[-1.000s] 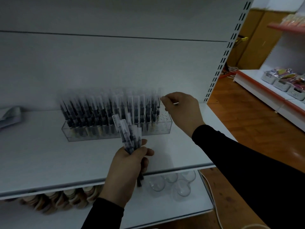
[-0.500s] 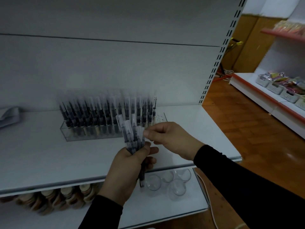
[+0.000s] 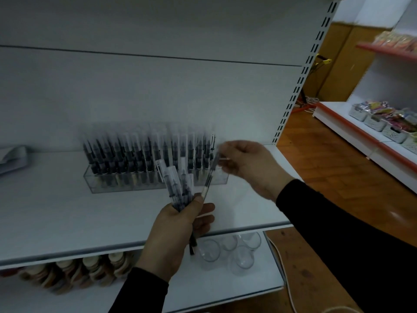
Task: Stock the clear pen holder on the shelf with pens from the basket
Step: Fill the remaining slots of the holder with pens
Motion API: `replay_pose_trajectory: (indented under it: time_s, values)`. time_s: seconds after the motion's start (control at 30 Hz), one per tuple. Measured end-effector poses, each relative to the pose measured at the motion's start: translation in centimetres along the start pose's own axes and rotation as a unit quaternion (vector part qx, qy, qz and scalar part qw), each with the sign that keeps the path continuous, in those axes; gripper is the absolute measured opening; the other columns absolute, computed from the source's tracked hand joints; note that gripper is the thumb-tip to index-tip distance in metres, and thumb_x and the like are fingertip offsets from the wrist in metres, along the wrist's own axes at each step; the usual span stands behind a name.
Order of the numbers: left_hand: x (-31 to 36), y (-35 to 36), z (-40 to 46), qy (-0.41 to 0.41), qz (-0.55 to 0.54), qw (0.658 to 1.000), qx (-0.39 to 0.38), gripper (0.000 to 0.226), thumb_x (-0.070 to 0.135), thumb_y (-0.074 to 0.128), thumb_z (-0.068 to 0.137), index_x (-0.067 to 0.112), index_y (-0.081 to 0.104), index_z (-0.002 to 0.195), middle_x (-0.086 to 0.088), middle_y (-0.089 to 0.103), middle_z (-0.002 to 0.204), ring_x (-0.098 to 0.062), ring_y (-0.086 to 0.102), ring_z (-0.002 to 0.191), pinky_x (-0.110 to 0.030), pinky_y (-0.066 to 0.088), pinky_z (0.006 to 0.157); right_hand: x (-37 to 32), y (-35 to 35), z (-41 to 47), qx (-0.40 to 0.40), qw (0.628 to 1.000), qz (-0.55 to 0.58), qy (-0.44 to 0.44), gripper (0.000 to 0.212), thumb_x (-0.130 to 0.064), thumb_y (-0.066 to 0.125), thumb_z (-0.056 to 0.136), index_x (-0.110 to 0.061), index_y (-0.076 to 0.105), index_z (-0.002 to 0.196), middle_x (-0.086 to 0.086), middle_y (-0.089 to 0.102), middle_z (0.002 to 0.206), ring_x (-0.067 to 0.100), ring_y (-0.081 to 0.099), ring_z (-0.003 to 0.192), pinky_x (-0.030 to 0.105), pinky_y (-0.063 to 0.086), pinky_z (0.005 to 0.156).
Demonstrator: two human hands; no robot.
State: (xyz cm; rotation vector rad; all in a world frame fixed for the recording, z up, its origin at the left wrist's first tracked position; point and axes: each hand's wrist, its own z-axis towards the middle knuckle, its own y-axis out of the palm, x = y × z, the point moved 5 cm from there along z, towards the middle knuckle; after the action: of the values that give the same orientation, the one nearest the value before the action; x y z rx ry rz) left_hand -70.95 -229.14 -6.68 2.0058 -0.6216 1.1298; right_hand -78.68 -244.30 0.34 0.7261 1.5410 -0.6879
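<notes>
A clear pen holder (image 3: 112, 185) stands on the white shelf (image 3: 56, 218), filled with several upright black pens in clear sleeves; its right end is free. My left hand (image 3: 176, 229) grips a bundle of pens (image 3: 177, 186) in front of the holder, fanned upward. My right hand (image 3: 250, 166) pinches the top of a single pen (image 3: 211, 175), which slants down toward the bundle, just in front of the holder's right end. The basket is out of view.
A grey folded item (image 3: 13, 158) lies at the shelf's far left. The lower shelf holds clear glass bowls (image 3: 239, 254) and stacked round brown items (image 3: 74, 272). A perforated upright (image 3: 300, 80) bounds the shelf on the right. Another shelf unit with baskets (image 3: 383, 125) stands across the wooden floor.
My right hand went from the holder's right end down to the bundle, took one pen and is now lifting it up and right toward the holder. The left hand stayed put.
</notes>
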Motion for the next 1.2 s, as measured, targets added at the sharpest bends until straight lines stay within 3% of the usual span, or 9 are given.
replay_pose_trajectory:
  time_s: [0.1, 0.2, 0.3, 0.47, 0.67, 1.0, 1.2]
  values:
    - [0.4, -0.2, -0.2, -0.002, 0.0, 1.0, 0.007, 0.019, 0.025, 0.056, 0.094, 0.014, 0.066, 0.105, -0.011, 0.076, 0.088, -0.023, 0.07, 0.068, -0.031, 0.059, 0.061, -2.4, -1.8, 0.8, 0.072, 0.995, 0.0, -0.073, 0.011, -0.015, 0.06, 0.095, -0.008, 0.068, 0.096, 0.004, 0.072, 0.084, 0.013, 0.067, 0.076, 0.022, 0.055, 0.071]
    - [0.5, -0.6, -0.2, 0.014, 0.027, 0.999, 0.024, 0.021, 0.024, 0.055, 0.095, 0.011, 0.068, 0.104, -0.008, 0.068, 0.068, -0.017, 0.054, 0.047, -0.024, 0.046, 0.044, -4.4, -2.6, 1.2, 0.144, 0.969, -0.106, -0.17, 0.015, -0.016, 0.057, 0.097, -0.017, 0.068, 0.087, 0.004, 0.072, 0.084, 0.017, 0.068, 0.078, 0.029, 0.058, 0.078]
    - [0.5, -0.9, 0.0, 0.027, 0.034, 0.998, 0.035, 0.022, 0.022, 0.054, 0.096, 0.006, 0.066, 0.102, -0.003, 0.052, 0.056, -0.014, 0.04, 0.042, -0.025, 0.034, 0.04, -5.3, -2.4, 1.4, 0.174, 0.942, -0.186, -0.221, 0.015, -0.02, 0.056, 0.097, -0.025, 0.067, 0.087, 0.001, 0.073, 0.088, 0.015, 0.07, 0.082, 0.036, 0.058, 0.084]
    - [0.7, -1.1, 0.2, 0.034, 0.033, 0.998, 0.032, 0.019, 0.019, 0.052, 0.096, 0.005, 0.065, 0.1, -0.001, 0.046, 0.053, -0.013, 0.035, 0.041, -0.025, 0.03, 0.042, -5.1, -1.4, 1.7, 0.176, 0.931, -0.224, -0.229, 0.023, -0.021, 0.055, 0.097, -0.032, 0.061, 0.078, -0.014, 0.068, 0.081, 0.008, 0.067, 0.08, 0.037, 0.056, 0.087]
    - [0.8, -1.6, 0.3, 0.039, 0.031, 0.998, 0.03, 0.018, 0.018, 0.053, 0.096, 0.005, 0.065, 0.098, -0.002, 0.045, 0.055, -0.013, 0.033, 0.042, -0.023, 0.03, 0.039, -5.1, -0.8, 2.1, 0.185, 0.921, -0.253, -0.233, 0.018, -0.021, 0.055, 0.097, -0.012, 0.07, 0.095, -0.005, 0.069, 0.083, 0.016, 0.068, 0.083, 0.04, 0.055, 0.087]
    - [0.9, -1.6, 0.3, 0.037, 0.028, 0.999, 0.024, 0.018, 0.017, 0.053, 0.095, 0.003, 0.064, 0.098, -0.002, 0.043, 0.054, -0.014, 0.029, 0.044, -0.026, 0.025, 0.043, -3.7, 0.4, 2.1, 0.168, 0.883, -0.356, -0.256, 0.022, -0.023, 0.056, 0.098, -0.01, 0.07, 0.109, -0.005, 0.067, 0.087, 0.009, 0.062, 0.082, 0.012, 0.042, 0.078]
    - [1.0, -1.9, 0.3, 0.038, 0.032, 0.998, 0.028, 0.018, 0.017, 0.054, 0.095, 0.004, 0.064, 0.097, -0.001, 0.043, 0.053, -0.014, 0.031, 0.043, -0.026, 0.026, 0.044, -2.8, 0.8, 2.1, 0.176, 0.878, -0.363, -0.258, 0.022, -0.022, 0.055, 0.098, -0.009, 0.07, 0.107, 0.001, 0.071, 0.09, 0.012, 0.065, 0.082, 0.014, 0.044, 0.077]
